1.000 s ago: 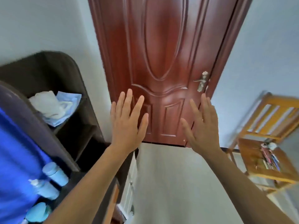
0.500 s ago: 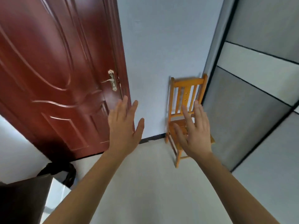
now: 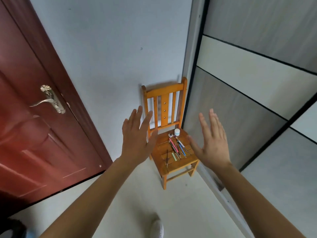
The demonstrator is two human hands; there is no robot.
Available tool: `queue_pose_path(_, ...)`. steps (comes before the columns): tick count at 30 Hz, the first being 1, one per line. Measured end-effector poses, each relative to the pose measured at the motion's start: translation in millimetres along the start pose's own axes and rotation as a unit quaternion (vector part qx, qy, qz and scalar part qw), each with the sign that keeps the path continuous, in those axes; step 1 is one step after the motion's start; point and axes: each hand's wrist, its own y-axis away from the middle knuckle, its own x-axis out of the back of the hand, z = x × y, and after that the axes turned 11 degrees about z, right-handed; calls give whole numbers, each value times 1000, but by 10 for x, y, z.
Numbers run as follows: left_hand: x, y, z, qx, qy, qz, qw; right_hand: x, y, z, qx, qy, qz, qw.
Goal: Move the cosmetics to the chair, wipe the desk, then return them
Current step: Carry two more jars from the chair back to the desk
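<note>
A small orange wooden chair (image 3: 173, 167) stands against the wall, beside a wardrobe. On its slatted seat lie several cosmetic pencils and brushes (image 3: 177, 147), a small white jar (image 3: 177, 132) and a tiny dark pot (image 3: 170, 134). My left hand (image 3: 136, 136) is raised in front of the chair's left side, fingers spread, holding nothing. My right hand (image 3: 211, 140) is raised at the chair's right side, also spread and empty. Both hands are held in the air above the seat, apart from the cosmetics. The desk is out of view.
A dark red door (image 3: 34, 127) with a brass handle (image 3: 51, 100) fills the left. Grey and white wardrobe sliding panels (image 3: 257, 93) fill the right. Pale floor (image 3: 137, 203) lies between me and the chair. My white shoe (image 3: 157, 228) shows at the bottom.
My view has swung right from the dark desk shelves and door to the chair, and I have come closer to it. Both hands stayed raised and empty.
</note>
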Motion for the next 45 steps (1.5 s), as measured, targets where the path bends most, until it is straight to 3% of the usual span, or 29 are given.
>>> queue_pose_path(8, -1424, -1100, -520, 42, -12, -122, 992, -736, -1252, 609, -94, 55, -92, 990)
queue_pose_path(17, -2607, -1652, -795, 73, -12, -185, 980, -1575, -1946, 1404, -152, 67, -188, 968)
queue_pose_path(26, -3701, -1828, -979, 232, -58, -207, 949, -3012, -2652, 2356, -79, 33, -298, 951)
queue_pose_path(30, -4223, -1635, -1070, 289, -61, -254, 921, -3620, -2609, 2557, -53, 23, -342, 938)
queue_pose_path(39, -5798, -701, -1840, 349, -32, -329, 877, -5322, -1718, 2966, -144, -85, -389, 906)
queue_pose_path(45, -6690, -240, -2283, 374, -23, -310, 874, -6350, -1340, 3161, -150, -124, -322, 926)
